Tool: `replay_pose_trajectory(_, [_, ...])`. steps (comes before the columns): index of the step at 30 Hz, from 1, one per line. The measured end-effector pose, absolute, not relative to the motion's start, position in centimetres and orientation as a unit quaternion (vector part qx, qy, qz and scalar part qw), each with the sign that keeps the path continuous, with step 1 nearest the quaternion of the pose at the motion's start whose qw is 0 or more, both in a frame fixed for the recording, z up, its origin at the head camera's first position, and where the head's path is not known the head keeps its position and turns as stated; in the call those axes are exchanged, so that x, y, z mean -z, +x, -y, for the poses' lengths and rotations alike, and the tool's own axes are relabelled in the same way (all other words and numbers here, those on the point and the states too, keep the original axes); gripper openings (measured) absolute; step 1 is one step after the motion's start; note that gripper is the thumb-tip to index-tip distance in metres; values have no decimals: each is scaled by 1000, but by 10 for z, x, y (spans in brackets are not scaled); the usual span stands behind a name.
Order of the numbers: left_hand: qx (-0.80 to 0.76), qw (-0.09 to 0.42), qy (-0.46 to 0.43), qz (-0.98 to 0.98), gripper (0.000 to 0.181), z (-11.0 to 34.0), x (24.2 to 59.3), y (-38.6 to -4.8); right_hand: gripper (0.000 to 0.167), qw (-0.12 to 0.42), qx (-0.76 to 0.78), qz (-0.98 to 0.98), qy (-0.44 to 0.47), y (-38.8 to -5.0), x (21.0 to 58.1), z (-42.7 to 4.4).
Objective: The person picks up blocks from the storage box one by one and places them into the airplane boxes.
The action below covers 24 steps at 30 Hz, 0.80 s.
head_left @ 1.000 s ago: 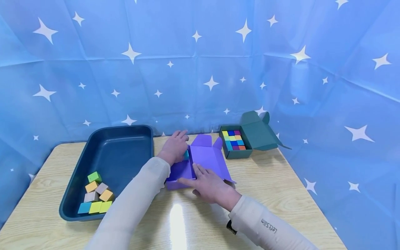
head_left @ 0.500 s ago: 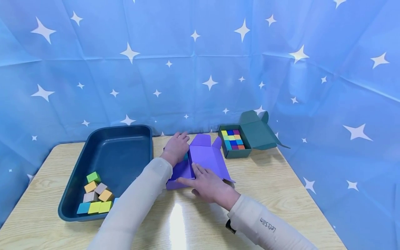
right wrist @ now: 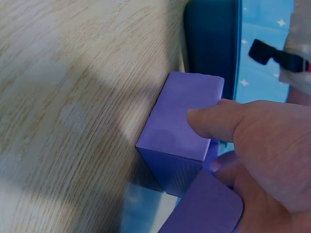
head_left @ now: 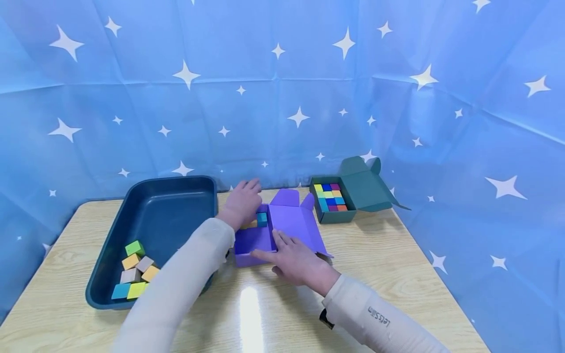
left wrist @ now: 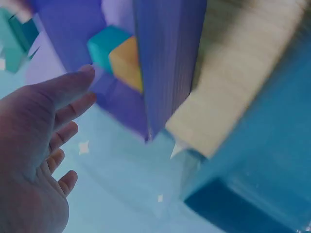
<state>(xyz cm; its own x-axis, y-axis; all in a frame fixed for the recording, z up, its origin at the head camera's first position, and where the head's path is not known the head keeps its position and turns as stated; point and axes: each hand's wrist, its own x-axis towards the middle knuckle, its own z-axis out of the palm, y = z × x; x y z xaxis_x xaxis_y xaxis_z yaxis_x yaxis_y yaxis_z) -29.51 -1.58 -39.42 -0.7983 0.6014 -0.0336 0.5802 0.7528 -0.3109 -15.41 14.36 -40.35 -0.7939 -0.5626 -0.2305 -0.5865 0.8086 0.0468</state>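
Note:
The purple box (head_left: pixel 252 259) lies with its lid (head_left: pixel 291 223) folded out to the right. A teal block (head_left: pixel 262 219) and an orange block (left wrist: pixel 126 63) sit in its far end. Above that end is my left hand (head_left: pixel 242 202), fingers extended and holding nothing in the left wrist view (left wrist: pixel 39 141). My right hand (head_left: pixel 300 260) rests on the box's near right corner; its thumb lies against the purple wall (right wrist: pixel 182 114) in the right wrist view.
A dark blue tray (head_left: pixel 102 306) at the left holds several blocks, among them a green block (head_left: pixel 135 248). At the back right stands a green box (head_left: pixel 336 217) filled with coloured blocks, its lid (head_left: pixel 366 189) folded outward. A blue star-patterned curtain surrounds the table (head_left: pixel 362 304).
My left hand has lifted slightly and shifted left, uncovering the teal block and part of the orange one. The right hand keeps its place on the box.

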Motion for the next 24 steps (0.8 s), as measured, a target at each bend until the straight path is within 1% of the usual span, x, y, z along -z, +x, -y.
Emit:
replay_pose_trajectory(6, [-72,60,-314,945,26,62,364,-291,59,102,-46,-947,-302,-154,403,-145])
replay_pose_trajectory(10, [-42,73,-301,950,27,105,354,-285,59,103,-41,-947,-302,-154,404,-145])
replay_pose_trajectory(15, [-9,87,-264,961,27,160,354,-271,59,108,-34,-947,-302,-155,405,-145])
replay_pose_trajectory(20, [19,81,-238,968,25,208,358,-256,58,114,-25,-946,-301,-156,405,-144])
replay_pose_trajectory(24, [26,75,-218,973,22,237,364,-244,58,115,-18,-946,-301,-156,405,-144])
